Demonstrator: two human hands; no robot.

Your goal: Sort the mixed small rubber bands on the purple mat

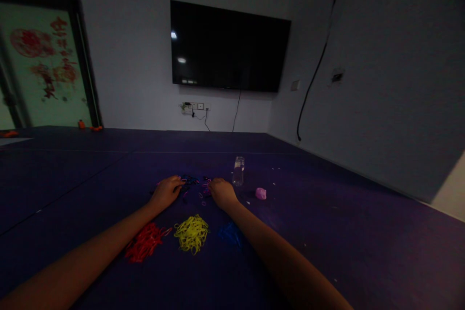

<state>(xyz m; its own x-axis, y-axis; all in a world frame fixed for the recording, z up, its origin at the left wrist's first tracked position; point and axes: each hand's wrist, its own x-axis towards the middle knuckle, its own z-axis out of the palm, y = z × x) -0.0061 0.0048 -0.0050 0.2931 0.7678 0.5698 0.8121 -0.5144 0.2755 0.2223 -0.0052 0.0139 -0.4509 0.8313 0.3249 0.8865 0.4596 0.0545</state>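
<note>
Small rubber bands lie in piles sorted partly by colour on the dark purple surface. My left hand (167, 192) rests at the left of a loose spread of dark, blue and pink rubber bands (189, 180), thumb apart from the bent fingers. On the right side of that spread, my right hand (222, 193) has its fingers curled down at some pink rubber bands (207, 188); its fingertips are hidden. Nearer to me lie a red pile of rubber bands (145, 242), a yellow pile (192, 234) and a dim blue pile (230, 234), partly beside my right forearm.
A clear bottle (238, 172) stands just beyond my right hand. Right of it sits a small pink lump (260, 193), with tiny white scraps around. A television (228, 48) hangs on the far wall; a black cable (314, 77) runs down the right wall.
</note>
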